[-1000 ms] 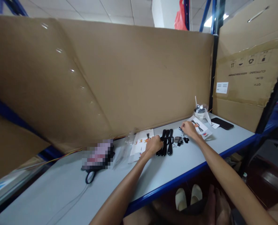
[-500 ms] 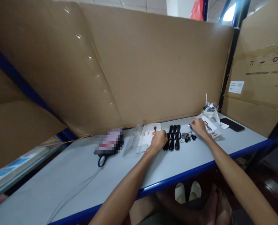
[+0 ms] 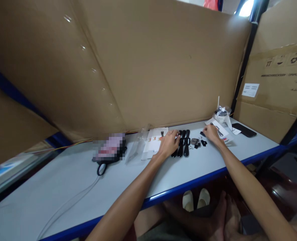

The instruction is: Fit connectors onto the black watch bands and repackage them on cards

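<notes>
Several black, spoon-shaped pieces [image 3: 186,144] lie side by side on the table. My left hand [image 3: 170,142] is at their left side, its fingers apart and reaching over the far ends; it covers part of the row. To the right of the row are a grey plate-like piece [image 3: 195,142], small black parts [image 3: 203,143] and tiny silver screws [image 3: 191,147]. Beyond these, my right hand [image 3: 211,134] has its fingers pinched together low over the table, at the left edge of a printed sheet [image 3: 223,131]. Whatever it pinches is hidden. A small black part [image 3: 203,133] lies by its fingertips.
A white printed booklet [image 3: 151,144] and a clear plastic bag [image 3: 135,147] lie left of the row. Farther left is a blurred-out device [image 3: 109,149] with a cable. A black phone [image 3: 244,130] and a lidded cup [image 3: 222,115] stand right. Cardboard [image 3: 148,67] walls the back.
My left hand has loosened from a closed shape, its fingers now spread toward the far ends of the black pieces. My right hand stays pinched near the small parts. The view has shifted slightly.
</notes>
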`<state>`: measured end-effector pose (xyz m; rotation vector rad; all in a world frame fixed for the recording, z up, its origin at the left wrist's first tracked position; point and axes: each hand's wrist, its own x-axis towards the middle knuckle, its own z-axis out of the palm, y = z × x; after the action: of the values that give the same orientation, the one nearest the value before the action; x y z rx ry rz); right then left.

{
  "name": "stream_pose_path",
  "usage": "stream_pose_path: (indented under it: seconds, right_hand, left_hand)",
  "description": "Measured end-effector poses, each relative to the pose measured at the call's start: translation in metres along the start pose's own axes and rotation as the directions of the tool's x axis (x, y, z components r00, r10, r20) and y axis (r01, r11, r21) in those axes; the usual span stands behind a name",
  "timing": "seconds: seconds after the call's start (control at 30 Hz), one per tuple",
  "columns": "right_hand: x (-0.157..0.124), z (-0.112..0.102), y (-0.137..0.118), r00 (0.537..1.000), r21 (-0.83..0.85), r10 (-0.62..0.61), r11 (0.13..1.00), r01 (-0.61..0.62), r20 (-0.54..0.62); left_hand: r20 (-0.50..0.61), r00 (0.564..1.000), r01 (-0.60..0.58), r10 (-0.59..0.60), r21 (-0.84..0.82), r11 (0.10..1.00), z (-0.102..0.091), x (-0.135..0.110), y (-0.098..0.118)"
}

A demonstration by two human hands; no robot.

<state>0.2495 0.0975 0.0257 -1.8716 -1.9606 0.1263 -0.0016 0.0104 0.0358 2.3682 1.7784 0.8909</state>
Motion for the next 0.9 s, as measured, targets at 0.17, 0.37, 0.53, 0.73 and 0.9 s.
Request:
stream_pose_path:
  seconds: [0.17, 0.37, 0.53, 0.73, 0.9]
  right_hand:
    - [-0.004, 0.001, 0.000, 1.000, 0.012, 0.020, 1.000, -0.020, -0.017]
    - [-0.003, 0.005, -0.001, 1.000, 0.026, 0.004, 1.000, -0.003, -0.021]
    - [0.000, 0.009, 0.001, 1.000, 0.026, -0.007, 1.000, 0.007, -0.011]
    - [0.003, 0.011, 0.002, 1.000, 0.018, 0.003, 1.000, -0.002, -0.013]
    - [-0.003, 0.009, -0.003, 0.999, -0.007, 0.022, 1.000, -0.022, -0.033]
  left_hand:
    - [0.122, 0.966, -0.221, 0.227, -0.060, 0.973, 0.010, -0.004, 0.001]
    - [0.330, 0.915, -0.220, 0.231, -0.071, 0.973, 0.016, -0.011, 0.005]
    - [0.337, 0.917, -0.203, 0.212, -0.063, 0.977, 0.021, -0.012, 0.003]
    - [0.336, 0.919, -0.204, 0.208, -0.047, 0.978, 0.023, -0.011, 0.001]
    - [0.340, 0.917, -0.209, 0.207, -0.030, 0.977, 0.025, -0.010, 0.000]
